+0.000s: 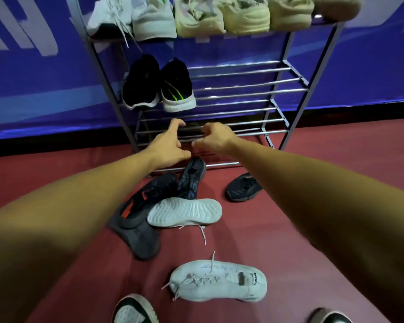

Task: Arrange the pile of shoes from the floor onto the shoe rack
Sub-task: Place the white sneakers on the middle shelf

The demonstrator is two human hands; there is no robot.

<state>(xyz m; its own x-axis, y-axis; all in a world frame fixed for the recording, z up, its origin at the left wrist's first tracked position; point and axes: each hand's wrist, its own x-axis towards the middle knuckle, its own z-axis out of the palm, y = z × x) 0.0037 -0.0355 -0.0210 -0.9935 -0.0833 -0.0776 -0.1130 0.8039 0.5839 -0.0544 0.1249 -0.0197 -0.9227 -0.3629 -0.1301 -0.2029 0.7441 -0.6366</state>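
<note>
We see the shoe rack [287,89] half filled, several shoes [184,213] left on the floor [289,229], left hand [168,146] and right hand [216,136] empty, grip loosely wide.

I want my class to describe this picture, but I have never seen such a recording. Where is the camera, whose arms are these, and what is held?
There is no machine: a person wears a wide-angle camera on the head, looking forward and down, so both bare arms are that person's own. The left hand and right hand reach toward the lower rails of a metal shoe rack, fingers loosely curved; neither holds a shoe. The top shelf carries pale shoes, the middle shelf a black pair at its left end. On the red floor lie the shoes not yet put away: a heap of dark shoes, a white shoe sole-up against them, one dark shoe apart to the right, and a white shoe on its side nearest the camera.
</note>
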